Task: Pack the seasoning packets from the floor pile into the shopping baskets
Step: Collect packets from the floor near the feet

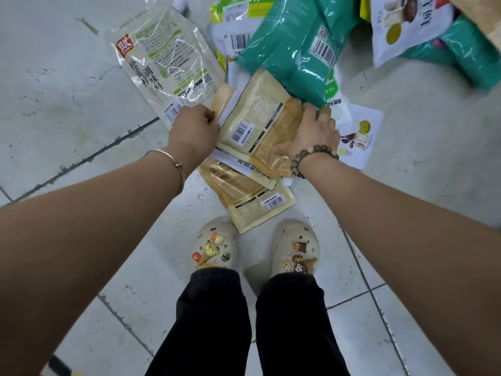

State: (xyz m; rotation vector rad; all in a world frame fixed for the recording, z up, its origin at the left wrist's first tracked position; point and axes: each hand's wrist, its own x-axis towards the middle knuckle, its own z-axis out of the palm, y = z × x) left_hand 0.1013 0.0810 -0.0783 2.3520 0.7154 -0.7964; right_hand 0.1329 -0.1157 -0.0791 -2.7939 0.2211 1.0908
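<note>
The right hand [311, 131] grips the packet stack [252, 123] by its right edge. The left hand [193, 128] is curled at the stack's left edge, but whether it grips anything is unclear.

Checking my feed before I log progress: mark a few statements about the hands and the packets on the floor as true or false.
1. The right hand grips the tan packet that bears a barcode label. True.
2. A shopping basket stands beside the pile. False: no basket is in view.
3. Teal packets lie beyond the tan packet, farther from the feet. True.
4. The beaded bracelet is on the left wrist. False: it is on the right wrist; the left wrist wears a thin bangle.
5. The pale packet with the red logo is held up in the air. False: it lies on the floor, left of the tan packet.
</note>
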